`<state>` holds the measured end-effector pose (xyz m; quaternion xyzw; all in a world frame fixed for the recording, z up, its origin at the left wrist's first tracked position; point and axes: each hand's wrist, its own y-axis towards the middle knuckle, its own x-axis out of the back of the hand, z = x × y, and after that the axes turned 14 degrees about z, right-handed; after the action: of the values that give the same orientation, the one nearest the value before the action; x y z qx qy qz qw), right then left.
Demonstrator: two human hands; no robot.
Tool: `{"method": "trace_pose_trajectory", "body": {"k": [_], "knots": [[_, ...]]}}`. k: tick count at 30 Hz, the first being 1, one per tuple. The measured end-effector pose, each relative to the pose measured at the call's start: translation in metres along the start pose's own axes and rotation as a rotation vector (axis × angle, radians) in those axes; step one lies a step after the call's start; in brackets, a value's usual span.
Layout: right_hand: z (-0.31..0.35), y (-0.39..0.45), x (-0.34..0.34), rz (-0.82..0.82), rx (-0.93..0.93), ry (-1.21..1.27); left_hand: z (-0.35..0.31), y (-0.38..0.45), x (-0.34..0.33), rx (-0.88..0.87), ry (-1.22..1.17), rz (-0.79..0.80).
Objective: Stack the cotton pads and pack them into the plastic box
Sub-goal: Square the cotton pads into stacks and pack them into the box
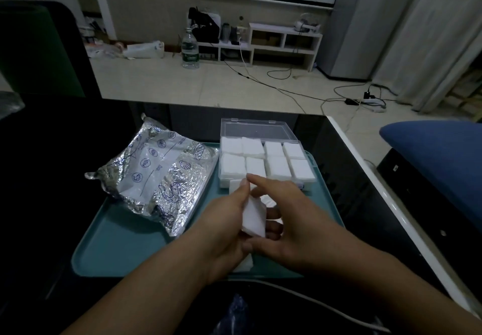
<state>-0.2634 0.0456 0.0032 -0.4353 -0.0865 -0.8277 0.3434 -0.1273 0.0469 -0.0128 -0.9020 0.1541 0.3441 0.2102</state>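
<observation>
1. Both hands are over the teal plastic tray (pixel 125 251), holding a small stack of white square cotton pads (pixel 254 217) between them.
2. Left hand (pixel 224 225) pinches the stack's edge; right hand (pixel 284 220) curls fingers around it.
3. Clear plastic box (pixel 260 131) sits just behind, lid open, compartments already full of pads.
4. Crinkly silver foil bag (pixel 156 175) lies on the tray's left.

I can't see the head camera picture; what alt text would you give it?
Two hands, left hand and right hand, hold a small stack of cotton pads above a teal tray. Behind them an open clear plastic box holds eight stacks of pads; a crumpled foil bag lies to its left.
</observation>
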Motion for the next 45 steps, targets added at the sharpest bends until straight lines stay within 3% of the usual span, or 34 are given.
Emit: {"method": "trace_pose_trajectory", "body": {"k": [7,14,18,21,23,28,32,40,43,45], "knots": [[0.005,-0.001,0.005,-0.011,0.017,0.224,-0.004,-0.004,0.004,-0.001,0.163,0.147],[-0.002,0.001,-0.001,-0.032,0.055,0.011,0.002,0.0,0.008,0.016,0.204,0.17],[0.0,-0.001,0.0,-0.061,0.084,0.022,-0.001,0.003,0.009,-0.016,0.162,0.03],[-0.011,-0.003,0.015,-0.175,-0.036,0.083,-0.009,0.001,0.011,-0.081,0.126,-0.128],[-0.024,-0.004,0.023,-0.239,-0.154,-0.02,-0.015,-0.001,0.012,-0.09,0.074,-0.18],[-0.032,0.004,0.007,0.089,-0.445,-0.268,-0.022,-0.004,0.01,-0.064,-0.021,-0.191],[-0.032,0.013,-0.005,0.108,-0.447,-0.41,-0.023,-0.004,0.012,-0.058,-0.025,-0.187],[-0.03,0.018,-0.007,0.036,-0.352,-0.326,-0.025,-0.006,0.012,-0.065,-0.011,-0.195],[-0.03,0.012,0.005,-0.002,-0.284,-0.116,-0.025,-0.007,0.01,-0.066,0.002,-0.21],[-0.025,0.006,0.018,-0.055,-0.222,0.148,-0.024,-0.006,0.009,-0.076,0.005,-0.21]]}}
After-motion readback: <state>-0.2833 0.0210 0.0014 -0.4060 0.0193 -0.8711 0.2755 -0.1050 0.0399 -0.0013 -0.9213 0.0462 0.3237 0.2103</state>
